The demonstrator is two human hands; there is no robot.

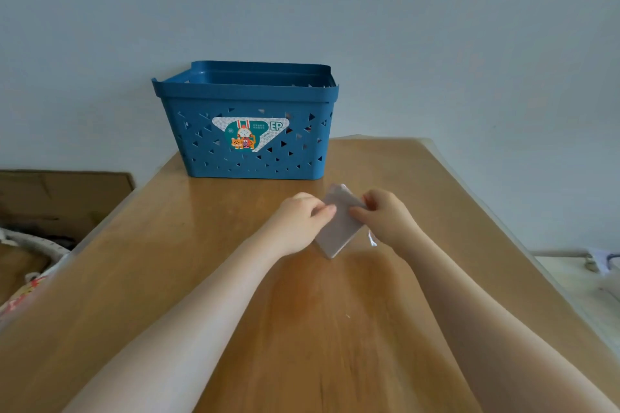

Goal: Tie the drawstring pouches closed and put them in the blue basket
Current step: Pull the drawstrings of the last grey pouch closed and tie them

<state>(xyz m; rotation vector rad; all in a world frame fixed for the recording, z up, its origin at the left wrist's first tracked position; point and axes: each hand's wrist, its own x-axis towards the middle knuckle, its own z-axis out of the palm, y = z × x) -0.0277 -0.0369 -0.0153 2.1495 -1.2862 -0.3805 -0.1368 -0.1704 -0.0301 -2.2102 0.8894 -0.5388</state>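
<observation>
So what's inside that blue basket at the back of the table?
Only the blue basket's upper inner walls show; no pouch rises above its rim. Faint reddish bits glimpsed through the holes can't be identified. Both hands hold the grey pouch outside it.

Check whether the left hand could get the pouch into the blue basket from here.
Probably yes. The left hand and right hand both pinch the pouch just in front of the basket, whose top is open, and nothing stands between them.
</observation>
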